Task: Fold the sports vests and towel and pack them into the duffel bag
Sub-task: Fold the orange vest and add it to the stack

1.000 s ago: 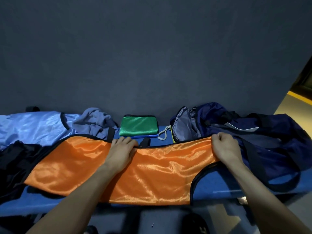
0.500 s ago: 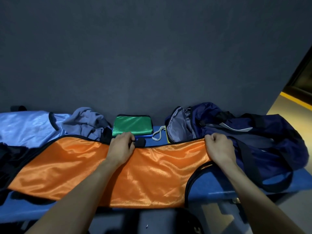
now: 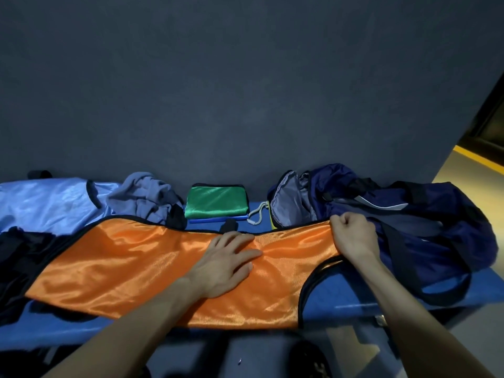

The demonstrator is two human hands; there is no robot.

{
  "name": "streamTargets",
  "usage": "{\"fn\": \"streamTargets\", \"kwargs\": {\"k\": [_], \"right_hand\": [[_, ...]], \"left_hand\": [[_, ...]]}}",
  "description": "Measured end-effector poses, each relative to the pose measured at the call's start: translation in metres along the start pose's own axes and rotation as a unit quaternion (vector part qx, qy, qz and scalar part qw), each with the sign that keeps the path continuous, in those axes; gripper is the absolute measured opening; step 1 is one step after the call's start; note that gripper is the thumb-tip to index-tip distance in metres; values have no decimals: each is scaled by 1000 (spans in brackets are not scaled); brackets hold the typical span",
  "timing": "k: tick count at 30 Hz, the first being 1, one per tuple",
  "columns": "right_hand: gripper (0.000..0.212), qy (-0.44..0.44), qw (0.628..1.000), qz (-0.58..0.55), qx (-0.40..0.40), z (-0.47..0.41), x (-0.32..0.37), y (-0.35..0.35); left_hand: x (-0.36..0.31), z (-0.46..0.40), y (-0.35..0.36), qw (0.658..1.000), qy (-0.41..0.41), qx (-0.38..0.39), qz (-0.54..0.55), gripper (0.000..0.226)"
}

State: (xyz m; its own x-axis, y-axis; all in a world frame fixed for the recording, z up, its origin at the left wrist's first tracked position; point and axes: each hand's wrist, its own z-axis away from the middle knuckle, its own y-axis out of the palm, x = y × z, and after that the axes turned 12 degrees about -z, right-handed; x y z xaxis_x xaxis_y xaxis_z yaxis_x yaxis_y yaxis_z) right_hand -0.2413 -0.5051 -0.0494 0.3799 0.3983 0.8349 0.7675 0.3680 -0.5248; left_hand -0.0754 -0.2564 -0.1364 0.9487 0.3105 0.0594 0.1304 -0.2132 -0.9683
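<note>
Left hand (image 3: 227,264) lying spread flat, pressing orange vest (image 3: 141,271); right hand (image 3: 353,236) pinching vest's 2 o'clock corner beside duffel bag (image 3: 425,230).

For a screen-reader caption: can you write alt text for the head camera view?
An orange sports vest lies spread across a blue bench; the left hand presses flat on it while the right hand grips its top edge. Behind sit a folded green vest and an open navy duffel bag.
</note>
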Motion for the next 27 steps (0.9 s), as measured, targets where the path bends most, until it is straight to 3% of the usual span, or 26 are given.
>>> {"fn": "streamTargets", "kwargs": {"k": [4, 10, 16, 21, 27], "right_hand": [[36, 15, 999, 34, 21, 1, -9, -7], [36, 33, 993, 104, 37, 5, -9, -14], [37, 51, 996, 68, 41, 6, -5, -16], [38, 50, 997, 38, 35, 8, 2, -14], [39, 21, 1000, -12, -11, 8, 8, -18]], "left_hand": [[-5, 11, -7, 998, 38, 45, 33, 44], [4, -1, -7, 998, -44, -25, 31, 38], [5, -6, -3, 990, -20, 142, 2, 57], [0, -14, -7, 993, -10, 116, -5, 61], [-20, -12, -4, 984, 11, 176, -1, 68]]}}
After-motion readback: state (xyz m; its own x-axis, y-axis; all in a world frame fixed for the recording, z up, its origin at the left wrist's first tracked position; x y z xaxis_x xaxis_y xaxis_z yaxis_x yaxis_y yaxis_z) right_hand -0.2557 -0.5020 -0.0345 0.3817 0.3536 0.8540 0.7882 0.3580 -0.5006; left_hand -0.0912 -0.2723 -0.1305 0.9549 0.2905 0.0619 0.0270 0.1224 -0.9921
